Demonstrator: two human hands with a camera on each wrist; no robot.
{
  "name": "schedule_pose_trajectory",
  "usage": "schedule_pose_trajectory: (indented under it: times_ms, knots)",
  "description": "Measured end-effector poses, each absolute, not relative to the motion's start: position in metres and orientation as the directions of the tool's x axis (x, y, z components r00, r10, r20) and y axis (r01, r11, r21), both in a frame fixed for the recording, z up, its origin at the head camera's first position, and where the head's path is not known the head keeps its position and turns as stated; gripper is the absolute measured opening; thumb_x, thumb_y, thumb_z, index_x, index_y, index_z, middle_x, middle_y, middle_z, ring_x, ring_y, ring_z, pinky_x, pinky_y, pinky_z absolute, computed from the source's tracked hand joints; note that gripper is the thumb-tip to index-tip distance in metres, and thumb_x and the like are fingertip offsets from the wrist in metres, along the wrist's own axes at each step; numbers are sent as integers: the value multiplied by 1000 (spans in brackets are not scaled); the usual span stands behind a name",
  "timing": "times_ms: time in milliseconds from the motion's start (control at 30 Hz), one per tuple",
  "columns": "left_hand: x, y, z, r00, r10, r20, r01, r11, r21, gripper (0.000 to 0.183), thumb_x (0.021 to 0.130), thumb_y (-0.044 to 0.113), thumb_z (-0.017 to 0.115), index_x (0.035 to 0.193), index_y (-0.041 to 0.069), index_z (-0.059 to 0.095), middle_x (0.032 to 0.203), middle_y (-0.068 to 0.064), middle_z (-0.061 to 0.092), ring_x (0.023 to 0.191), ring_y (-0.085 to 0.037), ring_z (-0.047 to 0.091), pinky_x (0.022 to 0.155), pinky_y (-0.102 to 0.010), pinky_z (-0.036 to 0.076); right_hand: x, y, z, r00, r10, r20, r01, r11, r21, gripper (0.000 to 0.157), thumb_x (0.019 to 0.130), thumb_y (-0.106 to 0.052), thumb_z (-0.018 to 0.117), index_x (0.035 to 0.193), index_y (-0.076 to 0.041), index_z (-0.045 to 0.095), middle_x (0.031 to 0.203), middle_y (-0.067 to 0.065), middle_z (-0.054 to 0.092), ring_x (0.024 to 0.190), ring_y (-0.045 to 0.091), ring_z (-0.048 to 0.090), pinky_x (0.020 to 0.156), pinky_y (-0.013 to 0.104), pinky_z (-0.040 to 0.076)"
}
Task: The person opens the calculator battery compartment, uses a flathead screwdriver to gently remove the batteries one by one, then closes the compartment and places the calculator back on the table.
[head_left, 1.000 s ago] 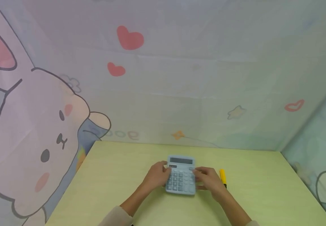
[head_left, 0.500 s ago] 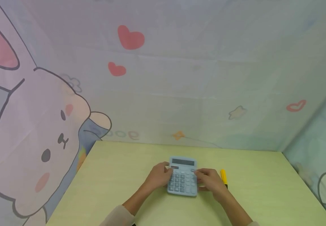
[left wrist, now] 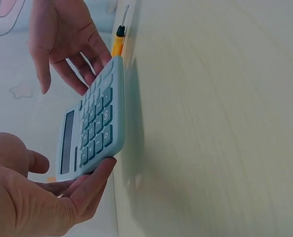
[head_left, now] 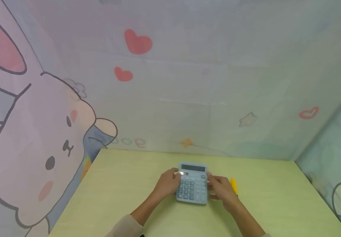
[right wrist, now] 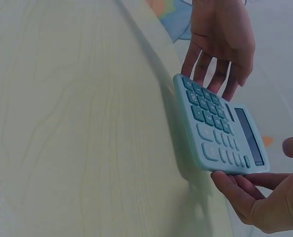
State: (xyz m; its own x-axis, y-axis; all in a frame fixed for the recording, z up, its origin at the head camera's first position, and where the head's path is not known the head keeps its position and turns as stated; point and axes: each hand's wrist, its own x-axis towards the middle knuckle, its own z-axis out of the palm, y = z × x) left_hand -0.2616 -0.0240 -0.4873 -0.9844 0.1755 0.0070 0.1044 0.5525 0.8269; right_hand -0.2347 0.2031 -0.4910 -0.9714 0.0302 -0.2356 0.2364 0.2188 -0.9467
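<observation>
A light blue calculator, keys facing up, sits between both hands and looks raised and tilted above the table, with a shadow beside it. My left hand supports its left edge with fairly straight fingertips; the thumb stands apart from it in the left wrist view. At the right edge, the fingers of my right hand reach beneath the casing, and that thumb is also off the calculator. The ends of some fingers are hidden behind the casing.
A screwdriver with a yellow handle lies on the table just beyond the right hand. The pale green table meets a printed cloth backdrop with a rabbit and hearts at its back edge.
The calculator has tilted slightly, and its small solar panel now shows a bright glare. My right thumb has come off the calculator's upper right face. The head view has shifted a little.
</observation>
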Motion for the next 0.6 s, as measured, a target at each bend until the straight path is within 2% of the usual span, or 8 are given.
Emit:
schedule_pose_trajectory:
  times_ms: [100, 200, 433, 600]
  knots:
    - [-260, -24, -486, -987, 159, 19, 103, 542, 834, 46, 103, 29, 43, 137, -1, 54, 118, -16, 65, 102, -25, 62, 80, -42, 53, -235, 203, -490, -973, 39, -226, 229, 210, -951, 73, 96, -61, 51, 127, 5, 60, 113, 17, 66, 98, 28, 65, 84, 46, 58]
    - [-258, -24, -484, -987, 158, 29, 109, 520, 847, 46, 104, 29, 43, 138, -1, 53, 121, -17, 65, 105, -28, 62, 82, -44, 53, -235, 203, -489, -975, 46, -216, 221, 200, -955, 76, 96, -64, 48, 127, 5, 59, 115, 18, 65, 100, 29, 64, 85, 46, 57]
    - [-255, -25, -484, -988, 153, 35, 107, 497, 861, 49, 105, 32, 39, 141, 0, 50, 131, -18, 60, 123, -36, 56, 100, -53, 46, -234, 201, -488, -972, 76, -224, 234, 178, -956, 75, 97, -63, 47, 131, 4, 57, 120, 20, 61, 108, 33, 60, 86, 45, 57]
    - [-255, -24, -482, -987, 144, 69, 134, 509, 850, 47, 105, 31, 41, 140, 1, 52, 121, -15, 63, 111, -31, 60, 92, -51, 49, -234, 201, -490, -972, 90, -216, 227, 138, -964, 74, 98, -61, 48, 134, 3, 55, 124, 22, 58, 115, 36, 56, 88, 45, 56]
